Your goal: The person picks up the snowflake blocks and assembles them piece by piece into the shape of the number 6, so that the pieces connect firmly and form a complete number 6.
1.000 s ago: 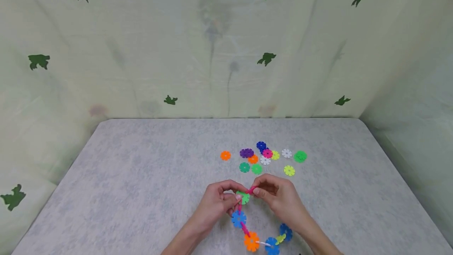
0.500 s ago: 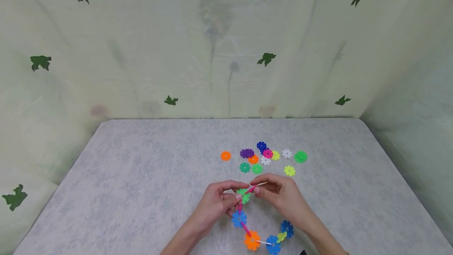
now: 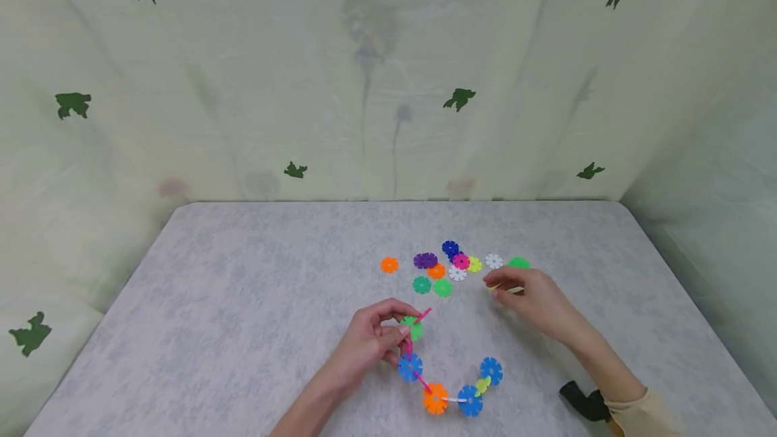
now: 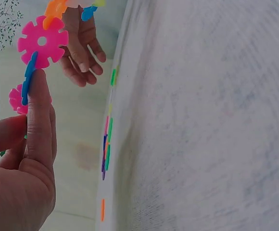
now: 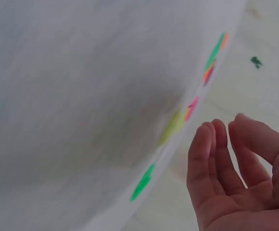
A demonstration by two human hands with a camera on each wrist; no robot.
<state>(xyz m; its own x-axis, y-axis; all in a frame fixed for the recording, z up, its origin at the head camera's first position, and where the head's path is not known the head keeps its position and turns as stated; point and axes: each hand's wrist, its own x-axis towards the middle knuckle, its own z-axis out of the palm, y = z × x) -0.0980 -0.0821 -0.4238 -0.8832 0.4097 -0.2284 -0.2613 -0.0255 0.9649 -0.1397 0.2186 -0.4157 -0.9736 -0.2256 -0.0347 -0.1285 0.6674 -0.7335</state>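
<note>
My left hand (image 3: pixel 371 342) pinches a light green snowflake disc (image 3: pixel 415 331), part of a curved chain of interlocked notched discs. A pink disc (image 3: pixel 424 315) sticks up edge-on from the green one. Below it the chain runs through a blue disc (image 3: pixel 410 367), an orange disc (image 3: pixel 436 399) and more blue and yellow ones. In the left wrist view a pink disc (image 4: pixel 54 43) shows face-on above the fingers. My right hand (image 3: pixel 537 299) hovers over a loose yellow disc (image 5: pixel 171 129), thumb and fingers apart with nothing between them; the hand mostly covers that disc in the head view.
Several loose discs lie beyond the hands: an orange disc (image 3: pixel 389 265), purple discs (image 3: pixel 425 261), a teal disc (image 3: pixel 421 284), a white disc (image 3: pixel 494 261) and others. A black device (image 3: pixel 584 401) sits at the right wrist. A patterned curtain (image 3: pixel 243 86) hangs behind the table.
My right hand has let go of the pink disc at the chain's end and moved right and away, over the loose yellow disc. The left hand keeps its pinch on the green disc.
</note>
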